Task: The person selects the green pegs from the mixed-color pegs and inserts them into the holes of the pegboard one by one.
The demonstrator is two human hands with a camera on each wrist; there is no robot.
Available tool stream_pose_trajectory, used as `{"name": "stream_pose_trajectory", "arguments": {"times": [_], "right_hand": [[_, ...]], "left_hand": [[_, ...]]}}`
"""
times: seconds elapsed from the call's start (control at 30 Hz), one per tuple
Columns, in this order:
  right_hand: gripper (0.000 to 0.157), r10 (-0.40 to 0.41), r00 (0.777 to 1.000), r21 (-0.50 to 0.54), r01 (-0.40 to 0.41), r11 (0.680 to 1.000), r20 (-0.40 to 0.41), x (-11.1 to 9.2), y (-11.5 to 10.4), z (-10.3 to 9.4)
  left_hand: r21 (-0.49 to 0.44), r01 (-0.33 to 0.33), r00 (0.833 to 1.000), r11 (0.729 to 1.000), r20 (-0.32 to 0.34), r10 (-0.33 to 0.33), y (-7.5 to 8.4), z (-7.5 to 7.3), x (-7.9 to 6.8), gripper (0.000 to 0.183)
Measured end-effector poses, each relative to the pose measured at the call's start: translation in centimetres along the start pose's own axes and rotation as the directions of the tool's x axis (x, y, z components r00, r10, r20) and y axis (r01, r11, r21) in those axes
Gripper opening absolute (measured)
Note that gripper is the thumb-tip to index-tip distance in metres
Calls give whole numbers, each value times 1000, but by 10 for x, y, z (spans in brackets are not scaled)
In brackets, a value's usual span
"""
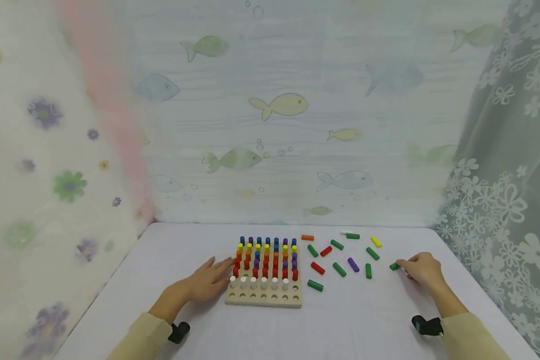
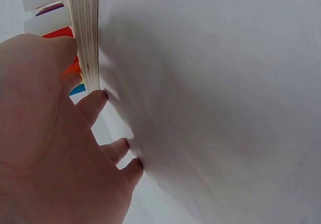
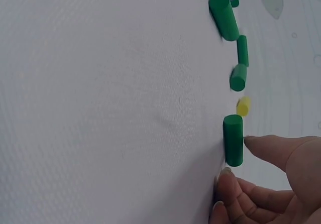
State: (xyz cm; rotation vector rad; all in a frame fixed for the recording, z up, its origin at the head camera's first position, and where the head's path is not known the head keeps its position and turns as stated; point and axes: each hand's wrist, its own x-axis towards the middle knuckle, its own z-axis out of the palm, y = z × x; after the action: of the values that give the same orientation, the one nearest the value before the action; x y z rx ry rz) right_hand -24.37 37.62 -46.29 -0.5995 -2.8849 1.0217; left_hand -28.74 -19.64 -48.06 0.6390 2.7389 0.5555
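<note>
Fingers (image 3: 271, 196) of the right hand (image 1: 425, 267) are bent around a short green cylindrical peg (image 1: 394, 266), thumb on one side and the other fingers near its lower end in the right wrist view; whether they pinch it firmly, I cannot tell. That peg is at the right end of a scatter of loose pegs on a white desk (image 1: 342, 320).

The left hand (image 1: 207, 282), its fingers spread and relaxed, rests beside a pale wooden pegboard (image 1: 263, 303), touching its left edge. Blue and purple pegs fill the board's back row; yellow, orange and red ones stand mostly in the rows ahead of it, then six white pegs (image 1: 264, 283). Round holes show along the front row.

Between board and right hand lie more green pegs, two red ones, a purple peg (image 1: 353, 264), an orange peg (image 1: 308, 237), a yellow peg (image 1: 376, 241) and a white one.
</note>
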Motion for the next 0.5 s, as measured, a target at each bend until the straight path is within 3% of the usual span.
{"name": "stream_pose_trajectory", "arguments": {"times": [0.3, 0.5], "right_hand": [[37, 9, 1000, -11, -9, 1000, -18, 4, -3, 5], [33, 13, 1000, 4, -13, 1000, 12, 2, -6, 4]], "left_hand": [[7, 35, 999, 999, 23, -35, 5, 1, -4, 62], [23, 29, 999, 999, 25, -29, 8, 0, -7, 60]]}}
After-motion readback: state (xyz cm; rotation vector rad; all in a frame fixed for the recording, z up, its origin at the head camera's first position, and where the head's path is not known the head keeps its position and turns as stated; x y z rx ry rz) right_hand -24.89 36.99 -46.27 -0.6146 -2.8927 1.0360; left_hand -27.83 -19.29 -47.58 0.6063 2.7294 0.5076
